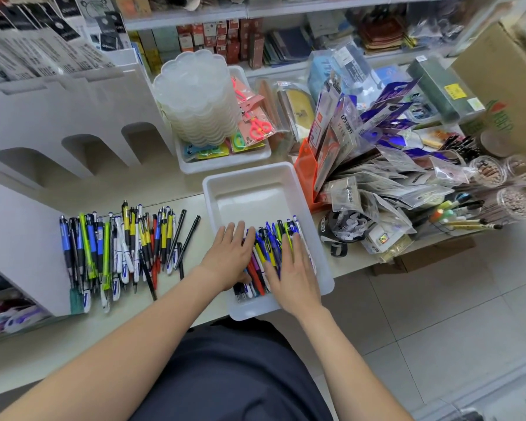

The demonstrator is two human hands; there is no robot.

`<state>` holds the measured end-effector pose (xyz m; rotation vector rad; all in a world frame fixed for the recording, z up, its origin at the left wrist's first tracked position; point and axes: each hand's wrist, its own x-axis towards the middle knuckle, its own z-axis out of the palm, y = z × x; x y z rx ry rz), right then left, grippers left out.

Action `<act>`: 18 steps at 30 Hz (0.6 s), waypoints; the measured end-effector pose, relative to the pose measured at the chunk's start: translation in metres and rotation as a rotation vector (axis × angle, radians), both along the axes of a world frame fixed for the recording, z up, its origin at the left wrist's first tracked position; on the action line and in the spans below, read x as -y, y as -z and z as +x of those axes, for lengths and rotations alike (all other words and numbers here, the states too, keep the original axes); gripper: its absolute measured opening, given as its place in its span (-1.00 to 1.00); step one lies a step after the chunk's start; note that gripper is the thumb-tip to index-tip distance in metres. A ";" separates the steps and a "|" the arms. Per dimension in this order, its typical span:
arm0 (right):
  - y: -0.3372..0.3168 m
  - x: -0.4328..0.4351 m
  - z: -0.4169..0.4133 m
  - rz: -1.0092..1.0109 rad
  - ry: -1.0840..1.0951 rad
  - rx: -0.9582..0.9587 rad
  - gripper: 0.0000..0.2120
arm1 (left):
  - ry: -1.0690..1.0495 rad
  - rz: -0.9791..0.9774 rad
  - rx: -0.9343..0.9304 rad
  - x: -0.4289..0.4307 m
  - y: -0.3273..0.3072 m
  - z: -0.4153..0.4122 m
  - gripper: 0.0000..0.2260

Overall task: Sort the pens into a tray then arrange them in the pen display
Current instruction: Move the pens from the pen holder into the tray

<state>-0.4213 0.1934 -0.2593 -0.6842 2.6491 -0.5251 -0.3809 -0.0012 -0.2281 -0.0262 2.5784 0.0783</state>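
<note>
Left fingers: the fingers (239, 230) of the left hand (228, 256) are straight and close together. They lie flat on the pens and hold nothing.
Right fingers: the fingers (295, 243) of the right hand (296, 279) are straight and a little spread. They lie flat on the same pens and hold nothing.
Pens: blue, yellow, red and white pens (266, 252) lie in a bunch under both hands, in the near half of the white tray.
White tray: the white tray (249, 189) sits on the bench (43, 344), and its near end pokes over the edge.
Loose pens: a bigger pile of loose pens (119, 247) lies on the bench, left of the tray and apart from it.
Pen display: the white pen display (58, 123) with round-topped slots stands behind the loose pens.
Right side: a heap of clear packets (377, 183) lies just beside the tray.
Far side: a small tray (225, 164) holds a stack of clear boxes (198, 98).
</note>
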 end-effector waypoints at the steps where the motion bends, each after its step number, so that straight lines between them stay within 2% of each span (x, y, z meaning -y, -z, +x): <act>1: 0.002 0.002 0.002 0.057 -0.080 0.019 -0.20 | 0.001 -0.004 0.014 -0.001 0.001 -0.002 0.09; 4: 0.006 0.006 -0.001 0.143 -0.173 0.036 -0.15 | -0.004 -0.035 0.049 0.000 0.005 -0.006 0.12; 9: 0.003 0.020 -0.010 0.119 0.017 0.154 -0.18 | -0.033 -0.078 0.028 -0.003 0.012 0.002 0.16; 12: 0.001 0.025 -0.003 0.149 0.040 0.103 -0.21 | -0.008 -0.085 -0.004 -0.003 0.008 0.008 0.15; 15: 0.006 0.017 -0.002 0.114 0.015 -0.064 -0.30 | 0.018 -0.005 0.005 0.002 0.007 0.009 0.09; 18: 0.013 0.013 -0.002 0.008 0.026 -0.020 -0.39 | 0.037 0.129 -0.025 0.008 0.004 0.007 0.02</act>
